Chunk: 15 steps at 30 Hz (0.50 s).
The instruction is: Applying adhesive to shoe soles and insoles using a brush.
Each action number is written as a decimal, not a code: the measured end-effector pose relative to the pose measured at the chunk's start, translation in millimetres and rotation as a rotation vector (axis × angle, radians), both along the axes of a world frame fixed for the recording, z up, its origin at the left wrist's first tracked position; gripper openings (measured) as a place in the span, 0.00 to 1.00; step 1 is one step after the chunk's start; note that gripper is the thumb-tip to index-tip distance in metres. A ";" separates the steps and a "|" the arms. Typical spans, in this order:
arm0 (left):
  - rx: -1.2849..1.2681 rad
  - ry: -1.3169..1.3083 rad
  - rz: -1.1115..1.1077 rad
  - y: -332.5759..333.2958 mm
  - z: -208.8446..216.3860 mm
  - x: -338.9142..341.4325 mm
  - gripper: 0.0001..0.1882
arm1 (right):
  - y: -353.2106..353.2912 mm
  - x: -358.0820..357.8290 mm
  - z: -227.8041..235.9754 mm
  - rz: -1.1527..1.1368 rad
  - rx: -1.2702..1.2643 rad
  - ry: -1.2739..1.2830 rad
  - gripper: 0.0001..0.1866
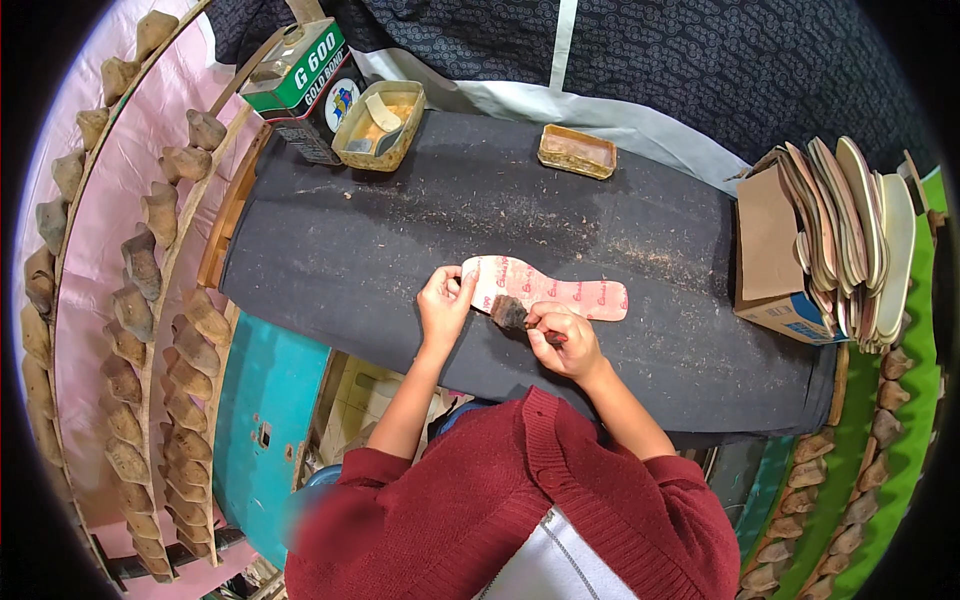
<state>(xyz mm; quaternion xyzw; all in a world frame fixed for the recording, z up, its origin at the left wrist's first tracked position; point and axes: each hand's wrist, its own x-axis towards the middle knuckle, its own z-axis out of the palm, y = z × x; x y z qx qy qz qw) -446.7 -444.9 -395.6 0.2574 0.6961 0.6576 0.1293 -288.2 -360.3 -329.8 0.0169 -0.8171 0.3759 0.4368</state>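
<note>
A pink insole with red print (pixel 575 293) lies on the dark cloth-covered table, its wide end toward my left. My left hand (pixel 445 303) pinches the left edge of that wide end between thumb and fingers. In my right hand (pixel 567 340) is a brush with a reddish handle, gripped near its base. The dark, crusted bristles of the brush (pixel 508 312) rest over the insole's lower edge, near the wide end. Whether the bristles press on the surface is hard to tell from above.
Behind to the left stand a green-and-black metal can (pixel 310 85) and a yellowish tub (pixel 402 150) with pale pieces inside. A shallow tray (pixel 578 152) sits at the back. On the right, a cardboard box (pixel 768 235) holds upright insoles (pixel 850 240). Racks of wooden shoe lasts (pixel 130 310) flank the table (pixel 660 370).
</note>
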 end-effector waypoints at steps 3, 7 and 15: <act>-0.015 -0.010 -0.005 -0.6 1.0 0.2 0.06 | 10.6 9.5 -0.2 -0.028 0.032 -0.023 0.11; -0.004 -0.019 0.005 -2.6 -4.8 -2.2 0.06 | 23.6 25.6 8.7 -0.142 0.039 -0.080 0.08; -0.004 0.007 -0.002 -2.2 -5.4 -2.0 0.07 | 15.5 12.6 11.4 -0.160 -0.084 0.018 0.05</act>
